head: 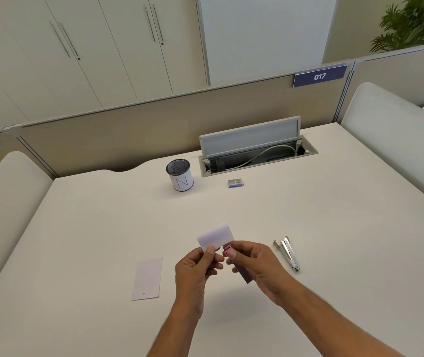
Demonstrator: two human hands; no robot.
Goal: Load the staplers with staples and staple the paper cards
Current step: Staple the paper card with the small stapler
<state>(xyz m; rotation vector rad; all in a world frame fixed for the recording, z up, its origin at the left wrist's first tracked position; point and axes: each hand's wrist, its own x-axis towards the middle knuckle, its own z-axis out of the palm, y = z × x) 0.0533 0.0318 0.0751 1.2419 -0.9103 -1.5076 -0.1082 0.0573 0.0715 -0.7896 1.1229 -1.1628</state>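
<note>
Head view: left hand (pixel 197 264) pinches paper card (pixel 215 236) beside stapler (pixel 234 261).

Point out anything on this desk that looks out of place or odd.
Only two things stand out. The metal stapler on the desk lies swung fully open, unused. The cable hatch lid at the back stands propped up, exposing cords. Nothing looks spilled or damaged.

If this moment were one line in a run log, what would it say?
left hand: holds card | right hand: grips stapler at card edge | second stapler: on desk
</note>
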